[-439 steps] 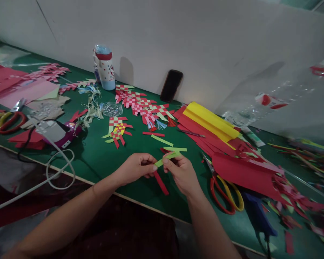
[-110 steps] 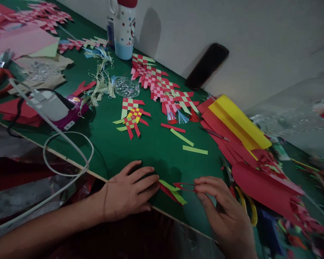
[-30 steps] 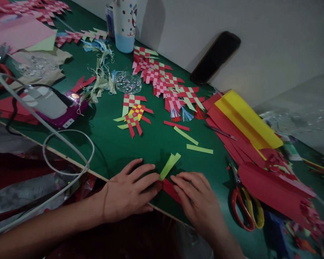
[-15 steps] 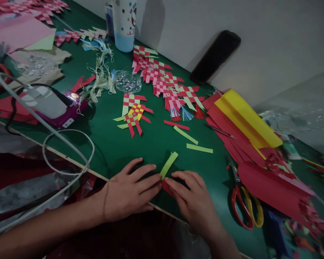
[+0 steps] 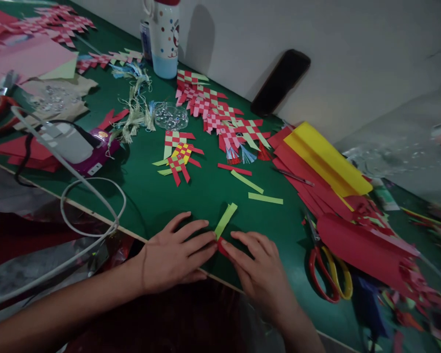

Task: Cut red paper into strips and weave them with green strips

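Green table (image 5: 143, 193): layout same as 1 s ago, only the view's tipped back a bit. Ref. pt. = scissors (image 5: 317, 243), the pair on the person's R. Red paper (image 5: 363, 250) right beside the scissors on their R, woven pcs. (image 5: 180, 154) well L of & beyond them; neither shifted.

R hand (image 5: 259, 264), just L of scissors, has edged in twd. L hand (image 5: 176, 255), farther L; gap btwn fingertips now tiny. Main change: red strip (image 5: 221, 246), L of scissors btwn the fingertips, had a long tail running under R hand; now just a short stub shows. Prob. means it's being bent or tucked at the base of the lime strip (image 5: 226, 220); can't tell which, fingers cover the joint. Lime ends, also L of scissors, less fanned, pointing away from the person.

Pose: both forearms come in from the near side, L one longer in view. L hand palm down, fingers spread wide, tips at the lime's base; looks like pinning, not gripping. R hand btwn L hand & scissors, fingers part-curled, one fingertip on the red stub; underside hidden, so can't tell if it's pinched.
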{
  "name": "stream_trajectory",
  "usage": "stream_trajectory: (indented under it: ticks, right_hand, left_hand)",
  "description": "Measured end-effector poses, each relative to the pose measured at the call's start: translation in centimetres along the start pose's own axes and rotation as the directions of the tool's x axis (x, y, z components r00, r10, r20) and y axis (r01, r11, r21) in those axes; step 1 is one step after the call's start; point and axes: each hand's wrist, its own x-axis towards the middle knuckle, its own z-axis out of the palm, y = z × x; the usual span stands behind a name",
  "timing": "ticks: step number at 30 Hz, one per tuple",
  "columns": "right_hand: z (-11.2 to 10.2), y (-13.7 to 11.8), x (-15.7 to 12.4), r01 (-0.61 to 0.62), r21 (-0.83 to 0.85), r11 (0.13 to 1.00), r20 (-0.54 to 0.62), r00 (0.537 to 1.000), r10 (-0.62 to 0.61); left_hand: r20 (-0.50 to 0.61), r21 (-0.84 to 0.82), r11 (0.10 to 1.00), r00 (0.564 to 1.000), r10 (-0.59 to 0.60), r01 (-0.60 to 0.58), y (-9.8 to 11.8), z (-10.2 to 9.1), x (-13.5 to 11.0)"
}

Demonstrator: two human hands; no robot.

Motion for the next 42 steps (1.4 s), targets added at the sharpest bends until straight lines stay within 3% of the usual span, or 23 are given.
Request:
stream_trajectory:
  ticks: [8, 15, 22, 26, 29, 32, 37, 42]
  right_hand:
    - [0.6, 0.7, -0.3, 0.036, -0.024, 0.999, -0.039, 0.999, -0.037]
    - [0.1, 1.2, -1.3, 0.000, -0.047, 0.999, -0.002, 1.000, 0.000]
    - [-0.9, 3.5, -2.8, -0.019, -0.071, 0.997, -0.026, 1.000, 0.017]
    - [-1.5, 4.3, -1.7, -0.079, -0.051, 0.996, -0.152, 0.986, 0.070]
    - [-1.3, 3.8, 0.8, -0.089, 0.054, 0.995, -0.178, 0.979, 0.097]
    - [-0.9, 3.2, 3.7, -0.053, 0.109, 0.993, -0.109, 0.992, 0.065]
    - [-1.2, 2.4, 6.7, 0.067, 0.092, 0.993, 0.140, 0.987, -0.079]
    - [-1.7, 1.8, 7.1, 0.070, 0.038, 0.997, 0.187, 0.979, -0.076]
  left_hand:
    - [-0.006, 0.004, 1.000, 1.000, 0.006, -0.006, 0.0, -0.2, 0.0]
    - [-0.022, 0.004, 1.000, 1.000, 0.022, -0.022, 0.0, -0.2, -0.1]
    - [-0.022, 0.047, 0.999, 0.999, 0.028, -0.027, 0.3, -0.3, 0.0]
    - [-0.030, 0.064, 0.997, 0.999, 0.036, -0.034, 0.3, -0.3, 0.1]
    - [-0.040, 0.065, 0.997, 0.999, 0.036, -0.033, 0.2, -0.1, 0.0]
    - [-0.050, 0.070, 0.997, 0.998, 0.040, -0.036, 0.1, 0.0, -0.1]
    - [-0.039, 0.052, 0.998, 0.999, 0.029, -0.027, 0.1, 0.0, -0.1]
    - [-0.019, 0.021, 1.000, 1.000, 0.014, -0.014, 0.2, -0.3, 0.1]
